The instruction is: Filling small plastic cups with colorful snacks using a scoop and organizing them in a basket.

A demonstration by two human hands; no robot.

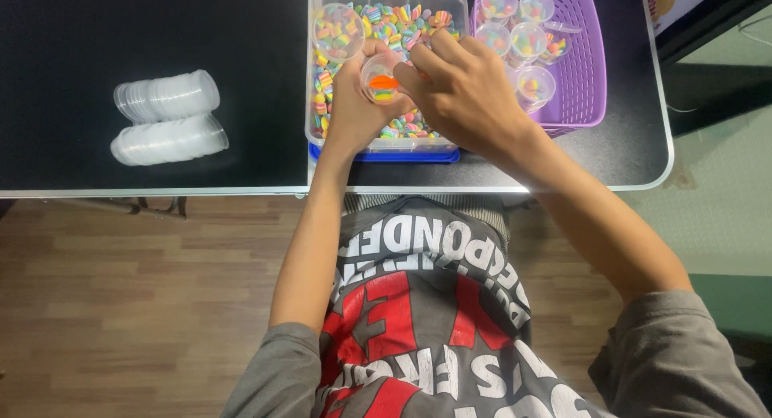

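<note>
The left hand [351,104] is curling around a small clear plastic cup [380,78], fingers and thumb closing on its sides and holding it tilted over the clear tub [314,104] of rainbow-striped candies [402,20]; a few coloured pieces, one orange, are showing inside the cup. The right hand [466,92] is sitting just beside the cup on its right, fingers bent and bunched, fingertips meeting at the cup's rim; whether it is pinching a candy cannot be told. Both hands are hovering over the near half of the tub, which is resting on a blue lid [386,154] on the black desk [161,24]. Another empty-looking clear cup [336,30] is lying in the tub's far left corner. To the right, touching the tub, a purple basket [591,72] is holding several filled cups [515,32]. Well apart on the left, two stacks of clear lids [167,116] are lying on their sides on the desk.
</note>
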